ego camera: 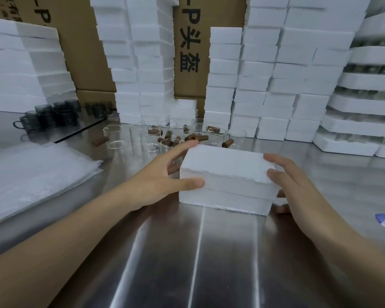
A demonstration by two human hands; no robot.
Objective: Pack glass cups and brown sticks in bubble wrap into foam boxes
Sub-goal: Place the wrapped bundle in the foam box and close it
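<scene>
Hands half-spread: my left hand (156, 181) and right hand (298, 185) clasp foam box (227, 172) ends; long axis crosswise between them.

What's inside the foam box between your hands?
Its inside is hidden: the foam box is closed, lid on. Left hand and right hand grip its ends.

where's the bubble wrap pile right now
The bubble wrap pile lies flat on the steel table, far left in the head view, in front of the dark mugs.
</scene>
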